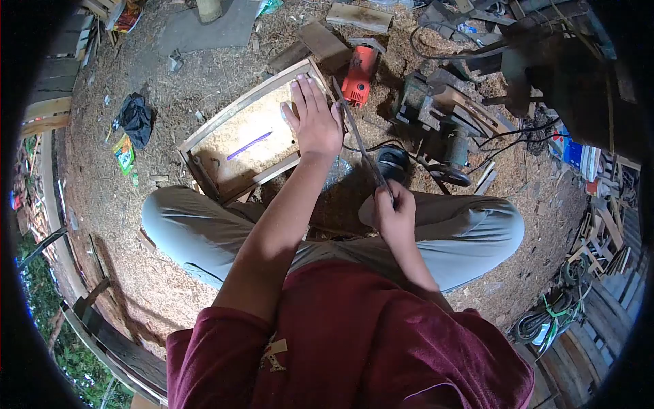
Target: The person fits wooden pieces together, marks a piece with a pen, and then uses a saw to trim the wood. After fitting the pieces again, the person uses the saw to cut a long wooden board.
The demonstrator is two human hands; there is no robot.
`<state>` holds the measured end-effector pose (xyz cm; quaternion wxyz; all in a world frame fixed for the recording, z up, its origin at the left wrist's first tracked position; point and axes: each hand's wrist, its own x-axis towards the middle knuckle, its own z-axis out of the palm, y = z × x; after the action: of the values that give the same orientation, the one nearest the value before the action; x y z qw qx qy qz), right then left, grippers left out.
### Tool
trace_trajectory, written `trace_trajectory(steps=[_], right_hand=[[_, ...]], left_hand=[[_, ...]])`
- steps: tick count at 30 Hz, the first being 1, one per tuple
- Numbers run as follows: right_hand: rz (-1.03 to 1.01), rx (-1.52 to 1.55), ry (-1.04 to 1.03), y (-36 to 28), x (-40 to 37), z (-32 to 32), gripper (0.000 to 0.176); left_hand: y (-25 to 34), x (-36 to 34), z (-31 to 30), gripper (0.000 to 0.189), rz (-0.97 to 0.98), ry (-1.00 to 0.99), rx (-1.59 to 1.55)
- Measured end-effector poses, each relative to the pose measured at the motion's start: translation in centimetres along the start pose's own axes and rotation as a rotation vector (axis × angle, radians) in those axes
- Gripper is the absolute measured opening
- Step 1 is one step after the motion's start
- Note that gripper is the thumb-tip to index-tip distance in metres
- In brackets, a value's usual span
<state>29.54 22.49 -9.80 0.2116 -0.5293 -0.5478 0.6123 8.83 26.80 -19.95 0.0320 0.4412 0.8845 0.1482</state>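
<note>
My left hand (317, 123) lies flat with its fingers stretched out, over the right end of a shallow wooden tray (238, 108). The tray is tilted, near my left knee. A purple pen (249, 145) lies inside it on the pale bottom. In my right hand (395, 210), fingers wrapped round its near end, is a long, narrow, dark file-like tool (361, 144). It points away from me, and its far part runs close beside the tray's right end and my left fingertips.
Beyond the tray is an orange power tool (359, 76) among wood offcuts (324, 45). A bench grinder-like machine (436, 123) with cords stands at right. A black plastic bag (136, 120) lies at left on the sawdust-strewn ground. My bent legs (463, 232) flank the work.
</note>
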Motion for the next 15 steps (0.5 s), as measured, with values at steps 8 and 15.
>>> trace_trajectory(steps=[8, 15], right_hand=[[0.01, -0.046, 0.023, -0.4, 0.9, 0.3, 0.029], [-0.009, -0.073, 0.063, -1.1, 3.6, 1.5, 0.032]], left_hand=[[0.2, -0.1, -0.3, 0.072, -0.024, -0.023, 0.009], [-0.1, 0.1, 0.0, 0.071, -0.03, -0.012, -0.021]])
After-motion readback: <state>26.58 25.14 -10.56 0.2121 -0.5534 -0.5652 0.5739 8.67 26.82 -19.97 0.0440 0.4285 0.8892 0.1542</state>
